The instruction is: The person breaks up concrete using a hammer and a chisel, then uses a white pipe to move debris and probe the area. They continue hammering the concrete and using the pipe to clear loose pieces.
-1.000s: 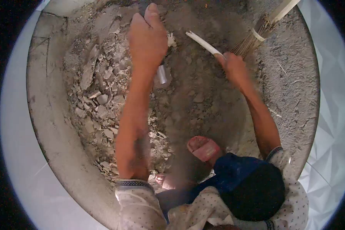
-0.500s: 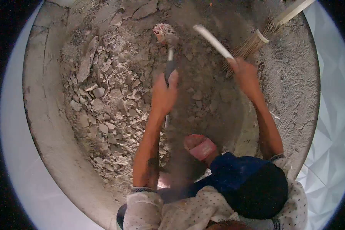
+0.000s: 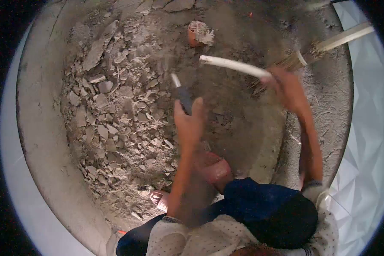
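Observation:
My left hand is closed around a tool with a dark grey handle and short metal shaft, its shaft pointing up and left over the rubble. What the tool's far end looks like is blurred. In my right hand is a pale, slightly curved stick, reaching left towards the tool without touching it. Just beyond the stick lies a straw broom, its bristles partly behind my right hand. A small orange-brown cup-like piece with pale fibres rests on the dirt further up.
Broken flakes and rubble cover the left of the dusty round floor, inside a raised rim. A pink slipper is on one foot, with another slipper lower left. White faceted panels stand outside on the right.
My left hand and tool have drawn down and away from the fibre-filled piece. The pale stick has swung from steeply slanted to nearly level. The whole view has shifted somewhat.

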Action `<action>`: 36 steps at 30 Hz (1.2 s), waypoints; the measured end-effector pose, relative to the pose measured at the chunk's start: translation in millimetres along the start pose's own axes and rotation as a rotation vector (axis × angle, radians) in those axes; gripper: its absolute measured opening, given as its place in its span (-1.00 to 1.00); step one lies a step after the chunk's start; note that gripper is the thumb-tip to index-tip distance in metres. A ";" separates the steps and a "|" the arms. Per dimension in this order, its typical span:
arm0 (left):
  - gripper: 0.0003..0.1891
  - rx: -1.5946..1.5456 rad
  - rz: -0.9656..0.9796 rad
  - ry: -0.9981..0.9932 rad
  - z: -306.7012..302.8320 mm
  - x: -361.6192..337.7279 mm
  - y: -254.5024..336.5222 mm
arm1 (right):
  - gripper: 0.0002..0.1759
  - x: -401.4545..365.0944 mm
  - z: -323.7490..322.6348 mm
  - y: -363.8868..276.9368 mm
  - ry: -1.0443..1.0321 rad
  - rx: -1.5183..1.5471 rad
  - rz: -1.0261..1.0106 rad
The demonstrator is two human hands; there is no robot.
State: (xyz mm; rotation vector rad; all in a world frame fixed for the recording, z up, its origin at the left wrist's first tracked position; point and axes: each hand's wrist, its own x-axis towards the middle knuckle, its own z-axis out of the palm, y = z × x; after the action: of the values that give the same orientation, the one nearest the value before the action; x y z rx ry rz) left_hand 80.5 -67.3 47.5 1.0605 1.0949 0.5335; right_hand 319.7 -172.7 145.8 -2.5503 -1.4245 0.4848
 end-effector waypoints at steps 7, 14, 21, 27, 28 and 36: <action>-0.66 -0.453 0.048 0.092 -1.4 -3.4 40.2 | -0.68 -69.2 99.2 -94.8 -0.233 1.134 0.467; -0.56 -0.150 -0.049 -0.107 -43.0 -15.9 36.9 | -0.63 -41.2 115.3 -93.3 -0.248 1.235 0.334; -0.62 -0.088 -0.124 -0.223 -41.7 -36.2 42.1 | -0.47 25.9 96.1 -122.0 0.058 1.439 0.145; -0.66 0.021 -0.116 -0.178 -49.3 -45.3 50.1 | -0.42 23.1 103.5 -132.5 -0.038 1.580 0.167; -0.66 -0.002 -0.112 -0.180 -51.1 -45.8 47.6 | -0.43 21.4 102.3 -134.7 -0.048 1.613 0.176; -0.63 0.006 -0.113 -0.176 -66.2 -45.2 40.4 | -0.45 16.2 114.7 -150.5 0.041 1.506 0.314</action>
State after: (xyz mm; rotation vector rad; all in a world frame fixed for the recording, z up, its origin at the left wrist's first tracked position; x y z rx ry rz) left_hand 7.8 -57.7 99.2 1.0236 0.9952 0.3405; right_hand 166.3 -80.0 82.7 -1.4299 -0.2509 1.0065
